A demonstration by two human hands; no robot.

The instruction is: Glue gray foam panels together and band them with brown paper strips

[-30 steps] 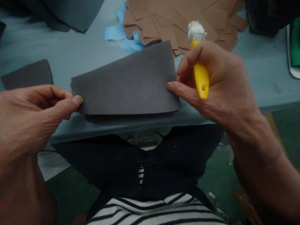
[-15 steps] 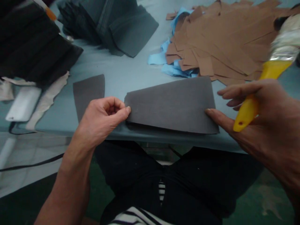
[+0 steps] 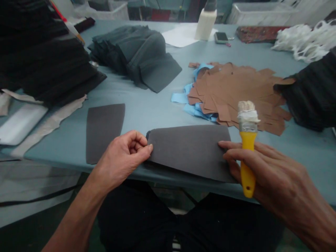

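A dark grey tapered piece (image 3: 189, 148) lies near the table's front edge, with darker layers showing beneath its left end. Its narrow left end is pinched between the thumb and curled fingers of my left hand (image 3: 126, 157). My right hand (image 3: 270, 171) holds a yellow-handled brush (image 3: 248, 157) between its fingers, bristles up and coated whitish. Fingertips of that same hand rest on the wide right end of the grey piece. A smaller grey piece (image 3: 103, 131) lies flat to the left, partly behind my left hand.
Brown pieces (image 3: 236, 89) lie heaped over blue scraps (image 3: 180, 98) behind the grey piece. Dark stacks stand at left (image 3: 42, 52), back centre (image 3: 131, 52) and right (image 3: 315, 91). A white device (image 3: 22, 122) lies at the left edge, a white bottle (image 3: 206, 24) farther back.
The view has tilted up, showing more of the table's back. My right hand has turned, bringing the brush upright and its fingertips onto the grey piece. My left hand keeps its pinch.
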